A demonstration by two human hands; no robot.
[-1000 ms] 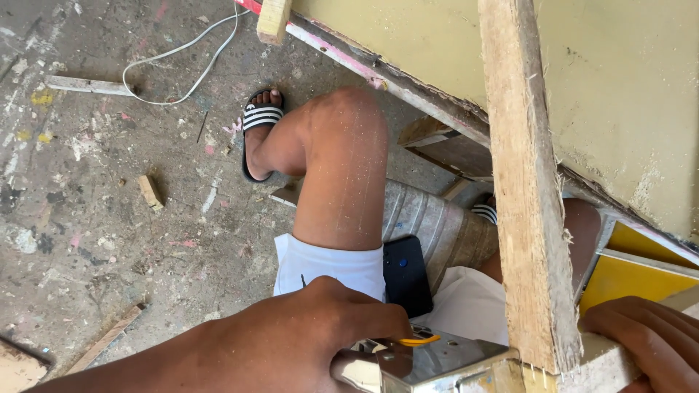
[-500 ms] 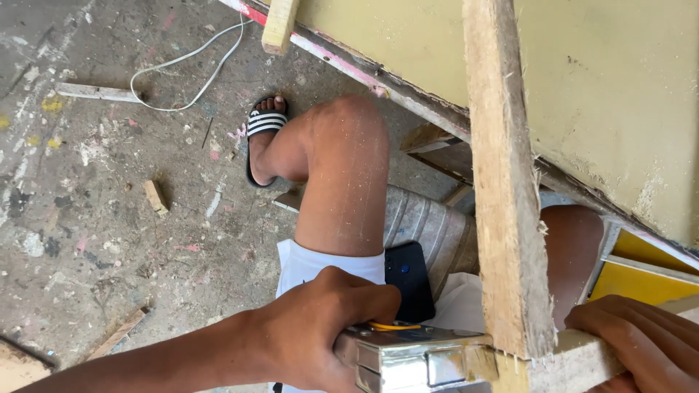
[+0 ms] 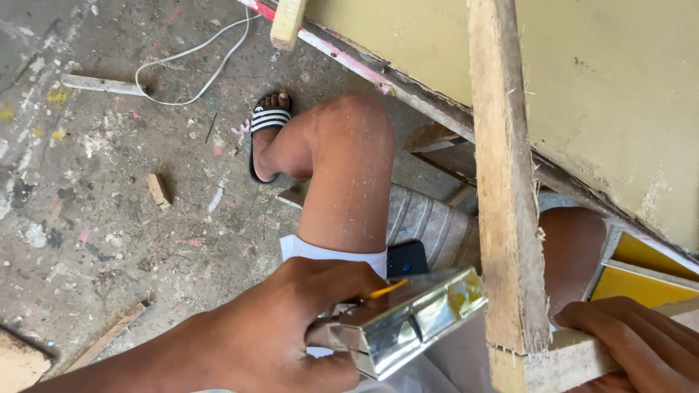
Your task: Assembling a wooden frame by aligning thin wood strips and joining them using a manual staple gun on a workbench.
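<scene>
My left hand (image 3: 291,327) grips a shiny metal staple gun (image 3: 408,320), its nose pointing right towards a rough wooden batten (image 3: 502,182). That batten runs from the top down to a joint with a second wood piece (image 3: 568,360) at the bottom right. My right hand (image 3: 641,342) rests on that lower piece, holding it just right of the joint. My bare knee (image 3: 349,167) rises in the middle, with a white shorts hem below it. A dark phone (image 3: 406,258) lies on my lap beside the tool.
A yellowish panel (image 3: 604,94) fills the upper right, with yellow board (image 3: 641,276) beneath it. The stained concrete floor (image 3: 95,189) carries a white cable (image 3: 189,62), small wood offcuts (image 3: 158,191) and a striped black sandal (image 3: 266,124) on my foot.
The staple gun has come up and to the right, closer to the batten joint. My right hand has shifted slightly along the lower wood piece.
</scene>
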